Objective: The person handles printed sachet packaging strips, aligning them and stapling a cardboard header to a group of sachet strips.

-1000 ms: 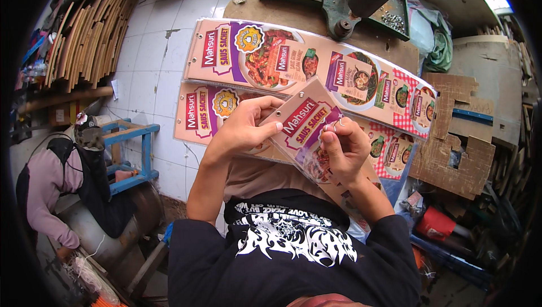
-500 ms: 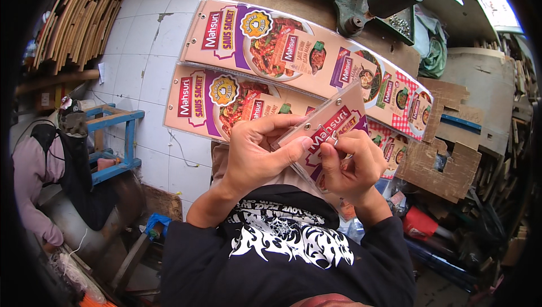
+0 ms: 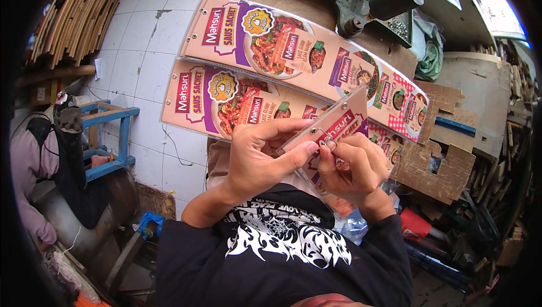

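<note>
My left hand (image 3: pixel 259 151) is closed on the edge of a printed advertising card (image 3: pixel 357 109) in a clear plastic cover, thumb in front and fingers behind. The card is tilted, with metal eyelets at its top end. Between thumb and fingertips, my right hand (image 3: pixel 357 166) pinches a small bent metal wire hook (image 3: pixel 326 136) beside the lower eyelet. Whether the wire passes through the hole I cannot tell. Beyond my hands, two piles of matching long cards overlap, an upper pile (image 3: pixel 196 29) and a lower pile (image 3: pixel 171 103). The upper pile shows two eyelets at its left end.
A green metal press (image 3: pixel 389 5) stands on the bench, with a tray of small metal parts (image 3: pixel 402 27) beside it. Cut brown board (image 3: pixel 432 174) lies to the right. On the left are a blue frame (image 3: pixel 121 118), wooden strips (image 3: pixel 79 16) and another person's pink sleeve (image 3: pixel 25 199).
The wire hook has turned and shows more plainly beside the lower eyelet. My right hand has shifted slightly down. My left hand keeps its hold on the card.
</note>
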The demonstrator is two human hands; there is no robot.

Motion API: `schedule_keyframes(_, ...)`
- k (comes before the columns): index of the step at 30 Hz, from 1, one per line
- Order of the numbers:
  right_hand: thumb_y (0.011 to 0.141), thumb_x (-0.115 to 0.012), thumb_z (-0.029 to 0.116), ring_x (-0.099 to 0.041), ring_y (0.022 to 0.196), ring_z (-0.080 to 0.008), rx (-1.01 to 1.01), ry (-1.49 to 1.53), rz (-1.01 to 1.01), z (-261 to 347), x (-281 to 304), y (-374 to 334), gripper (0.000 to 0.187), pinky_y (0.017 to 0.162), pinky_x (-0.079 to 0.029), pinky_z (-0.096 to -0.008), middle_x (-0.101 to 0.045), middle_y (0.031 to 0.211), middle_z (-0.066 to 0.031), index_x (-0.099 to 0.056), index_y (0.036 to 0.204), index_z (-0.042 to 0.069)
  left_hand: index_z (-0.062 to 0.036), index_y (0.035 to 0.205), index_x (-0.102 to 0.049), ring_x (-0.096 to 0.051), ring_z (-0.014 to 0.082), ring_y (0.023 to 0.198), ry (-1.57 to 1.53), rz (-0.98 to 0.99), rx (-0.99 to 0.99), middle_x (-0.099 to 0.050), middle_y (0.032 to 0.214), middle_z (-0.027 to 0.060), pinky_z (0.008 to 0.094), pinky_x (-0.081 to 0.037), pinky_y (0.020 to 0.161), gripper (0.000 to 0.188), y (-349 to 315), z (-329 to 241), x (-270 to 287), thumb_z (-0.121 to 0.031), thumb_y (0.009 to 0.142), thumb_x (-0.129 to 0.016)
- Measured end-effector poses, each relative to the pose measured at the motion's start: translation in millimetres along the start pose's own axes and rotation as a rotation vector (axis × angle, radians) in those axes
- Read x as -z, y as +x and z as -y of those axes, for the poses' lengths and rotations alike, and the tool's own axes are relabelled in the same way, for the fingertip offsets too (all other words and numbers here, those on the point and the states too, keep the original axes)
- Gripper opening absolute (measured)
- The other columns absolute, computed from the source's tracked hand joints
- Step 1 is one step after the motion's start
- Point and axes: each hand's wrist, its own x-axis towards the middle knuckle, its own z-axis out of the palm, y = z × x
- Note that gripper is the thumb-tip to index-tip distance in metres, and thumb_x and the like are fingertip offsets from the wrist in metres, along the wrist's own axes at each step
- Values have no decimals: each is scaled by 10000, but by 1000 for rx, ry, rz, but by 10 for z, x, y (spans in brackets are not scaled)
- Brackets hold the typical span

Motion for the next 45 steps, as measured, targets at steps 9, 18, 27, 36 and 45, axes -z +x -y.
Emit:
schedule_keyframes(9, 711, -736, -1, -508, 460, -173, 94, -109, 158, 22, 114, 104, 223, 410, -403, -306, -494, 601, -39, -526, 659, 53, 94, 1063, -678, -690, 98, 793, 157, -97, -210, -734, 914, 118, 218, -570, 675, 268, -61, 113, -47, 28, 818, -766)
schedule_keyframes(18, 721, -729, 12, -491, 464, -174, 70, -188, 219, 91, 129, 129, 247, 414, -390, -316, -445, 588, -31, -501, 646, 67, 90, 1114, -651, -692, 148, 892, 192, -46, -229, -714, 994, 149, 259, -569, 770, 324, -67, 129, -28, 71, 805, -748)
schedule_keyframes(27, 755, -741, 6, -520, 456, -187, -50, 42, 63, 8, 73, 50, 171, 407, -407, -317, -538, 622, -61, -575, 778, 36, 117, 1167, -624, -686, 154, 935, -91, -71, -30, -709, 1024, 163, 273, -583, 821, 346, -19, 88, -32, 35, 846, -722)
schedule_keyframes(36, 746, -729, 0, -523, 454, -190, 35, -45, 82, 20, 67, 76, 161, 409, -416, -314, -538, 625, -64, -572, 763, 28, 113, 1130, -650, -676, 121, 888, -83, -3, 74, -713, 1003, 134, 244, -571, 773, 299, -31, 56, 13, 14, 858, -722)
schedule_keyframes(45, 771, -720, -14, -533, 449, -187, 126, -142, 214, 58, 115, 95, 230, 391, -403, -306, -545, 613, -75, -495, 764, 34, 68, 964, -720, -636, 39, 727, 110, -31, -159, -722, 833, 62, 190, -509, 596, 135, -46, 120, 19, 16, 841, -738)
